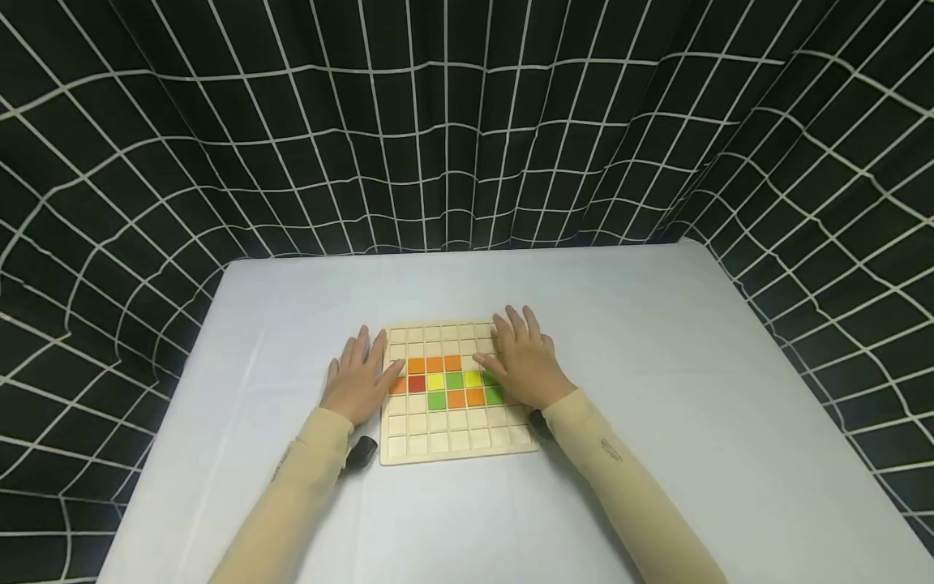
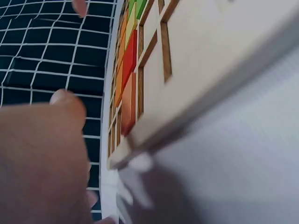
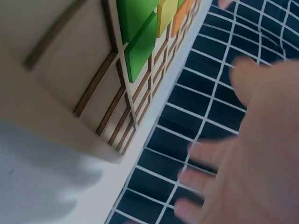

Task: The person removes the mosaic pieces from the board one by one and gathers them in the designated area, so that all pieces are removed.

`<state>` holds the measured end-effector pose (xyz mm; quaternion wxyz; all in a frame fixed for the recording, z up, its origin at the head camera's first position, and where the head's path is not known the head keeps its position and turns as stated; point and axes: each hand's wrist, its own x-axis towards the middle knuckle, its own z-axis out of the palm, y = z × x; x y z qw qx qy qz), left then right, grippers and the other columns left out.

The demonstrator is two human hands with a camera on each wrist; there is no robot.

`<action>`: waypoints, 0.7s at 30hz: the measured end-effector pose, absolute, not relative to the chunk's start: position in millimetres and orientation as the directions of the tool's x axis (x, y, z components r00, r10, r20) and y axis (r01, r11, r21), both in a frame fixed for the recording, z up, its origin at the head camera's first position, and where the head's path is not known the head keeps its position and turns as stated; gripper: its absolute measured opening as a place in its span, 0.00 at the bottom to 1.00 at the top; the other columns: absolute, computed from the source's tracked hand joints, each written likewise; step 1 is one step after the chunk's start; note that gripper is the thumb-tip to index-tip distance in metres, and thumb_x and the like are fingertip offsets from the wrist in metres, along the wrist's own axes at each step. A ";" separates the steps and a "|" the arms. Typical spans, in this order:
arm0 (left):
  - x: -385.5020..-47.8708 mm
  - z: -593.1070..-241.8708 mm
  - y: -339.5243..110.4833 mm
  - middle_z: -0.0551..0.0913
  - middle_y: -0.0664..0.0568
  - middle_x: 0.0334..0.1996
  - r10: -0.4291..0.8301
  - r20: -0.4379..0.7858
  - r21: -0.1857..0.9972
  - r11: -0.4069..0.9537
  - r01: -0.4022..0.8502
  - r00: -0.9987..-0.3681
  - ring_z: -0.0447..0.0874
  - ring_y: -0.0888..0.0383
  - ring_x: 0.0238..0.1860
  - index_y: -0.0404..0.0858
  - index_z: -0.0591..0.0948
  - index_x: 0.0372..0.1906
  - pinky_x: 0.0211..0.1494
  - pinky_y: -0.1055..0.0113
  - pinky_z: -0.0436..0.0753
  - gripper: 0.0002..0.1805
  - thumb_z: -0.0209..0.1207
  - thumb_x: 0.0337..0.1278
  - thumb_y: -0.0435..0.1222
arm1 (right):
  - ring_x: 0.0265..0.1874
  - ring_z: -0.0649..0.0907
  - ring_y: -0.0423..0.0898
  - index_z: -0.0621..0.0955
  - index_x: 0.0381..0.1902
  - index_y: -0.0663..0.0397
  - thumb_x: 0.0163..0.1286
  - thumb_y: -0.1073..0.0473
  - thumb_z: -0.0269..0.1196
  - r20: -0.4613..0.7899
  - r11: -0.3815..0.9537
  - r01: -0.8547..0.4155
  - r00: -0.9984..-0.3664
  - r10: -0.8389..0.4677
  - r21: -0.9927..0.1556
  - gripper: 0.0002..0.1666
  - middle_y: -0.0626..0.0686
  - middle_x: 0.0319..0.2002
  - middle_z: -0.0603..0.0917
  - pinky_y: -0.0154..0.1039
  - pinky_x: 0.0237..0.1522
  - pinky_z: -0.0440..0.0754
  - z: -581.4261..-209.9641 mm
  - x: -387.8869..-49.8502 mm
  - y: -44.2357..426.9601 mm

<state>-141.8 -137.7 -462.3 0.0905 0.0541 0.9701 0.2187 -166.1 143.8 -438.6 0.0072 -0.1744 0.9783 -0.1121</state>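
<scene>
A pale wooden board [image 1: 458,442] with a grid of square recesses lies on the table. Coloured square tiles fill part of its middle: several orange tiles [image 1: 434,365], a red tile [image 1: 417,384], yellow tiles [image 1: 435,382] and green tiles [image 1: 436,401]. At the board's left edge is my left hand [image 1: 356,388], fingers spread, thumb over the edge near an orange tile. My right hand [image 1: 527,367] hovers over the right edge, its fingers extended, partly hiding that side. Neither hand holds anything. The right wrist view shows a gap between that hand and the green tiles [image 3: 141,49].
A white cloth covers the table [image 1: 627,324]. Dark curtains [image 1: 467,146] with a white grid stand behind it and at both sides. Beneath each wrist a small black device [image 1: 361,453] shows beside the board.
</scene>
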 end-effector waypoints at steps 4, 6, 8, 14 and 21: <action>-134.9 -468.0 -149.6 0.38 0.42 0.77 0.211 -0.200 0.422 0.900 0.110 -0.957 0.35 0.39 0.76 0.46 0.44 0.77 0.72 0.36 0.39 0.42 0.36 0.68 0.63 | 0.70 0.57 0.63 0.69 0.64 0.54 0.69 0.38 0.56 -0.017 0.877 -0.444 -0.891 -0.454 -0.185 0.35 0.61 0.70 0.62 0.63 0.54 0.74 -438.9 -156.8 147.1; -132.9 -468.4 -154.2 0.42 0.42 0.77 0.239 -0.209 0.410 0.902 0.137 -0.948 0.36 0.40 0.76 0.46 0.46 0.77 0.72 0.36 0.39 0.43 0.39 0.66 0.64 | 0.67 0.63 0.61 0.74 0.56 0.54 0.68 0.43 0.60 -0.029 0.856 -0.483 -0.868 -0.496 -0.183 0.27 0.60 0.65 0.68 0.60 0.53 0.76 -438.4 -153.4 148.4; -131.5 -467.6 -157.4 0.45 0.41 0.76 0.267 -0.213 0.408 0.898 0.162 -0.940 0.37 0.39 0.76 0.46 0.49 0.77 0.72 0.36 0.40 0.44 0.42 0.64 0.64 | 0.61 0.69 0.58 0.77 0.48 0.53 0.67 0.47 0.62 -0.017 0.838 -0.516 -0.850 -0.527 -0.177 0.19 0.57 0.58 0.73 0.54 0.51 0.78 -438.1 -151.6 149.3; -129.0 -463.0 -160.2 0.46 0.39 0.76 0.330 -0.223 0.411 0.885 0.219 -0.917 0.38 0.37 0.75 0.45 0.54 0.75 0.71 0.35 0.42 0.48 0.54 0.56 0.64 | 0.39 0.73 0.46 0.80 0.40 0.53 0.64 0.55 0.66 0.008 0.803 -0.572 -0.815 -0.579 -0.169 0.10 0.48 0.37 0.76 0.38 0.38 0.75 -437.8 -151.5 151.7; -130.7 -463.2 -161.7 0.47 0.37 0.75 0.362 -0.192 0.389 0.882 0.268 -0.912 0.41 0.35 0.74 0.44 0.55 0.75 0.70 0.33 0.45 0.53 0.60 0.48 0.64 | 0.38 0.72 0.45 0.80 0.41 0.54 0.64 0.57 0.66 0.001 0.796 -0.578 -0.810 -0.587 -0.179 0.11 0.47 0.36 0.76 0.36 0.39 0.75 -440.1 -155.1 152.4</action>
